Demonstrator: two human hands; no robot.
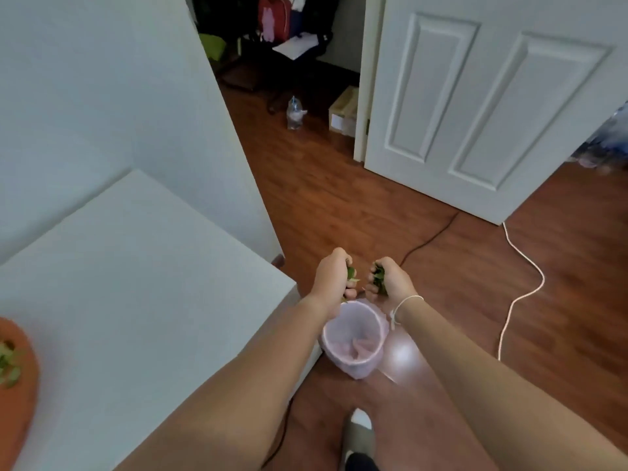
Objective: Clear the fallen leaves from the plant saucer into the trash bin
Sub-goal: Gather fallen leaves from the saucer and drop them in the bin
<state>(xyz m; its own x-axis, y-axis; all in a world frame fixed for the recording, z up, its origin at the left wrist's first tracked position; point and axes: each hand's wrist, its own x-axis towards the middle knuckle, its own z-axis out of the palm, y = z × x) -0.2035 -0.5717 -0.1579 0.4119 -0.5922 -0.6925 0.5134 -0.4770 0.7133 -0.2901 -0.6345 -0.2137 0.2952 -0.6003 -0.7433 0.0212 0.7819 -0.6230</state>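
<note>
Both my hands are held out over the floor, just beyond the far rim of a small trash bin lined with a pale pink bag. My left hand is closed around a bunch of green leaves. My right hand grips another bunch of green leaves. The two fists are close together, a small gap apart. At the far left edge, on the white table, sits the orange plant saucer with several green leaves still lying in it.
The table corner lies beside the bin on its left. A white cable and a black cable run across the wooden floor. A white door stands open ahead; a water bottle and a box sit beyond. My foot is below the bin.
</note>
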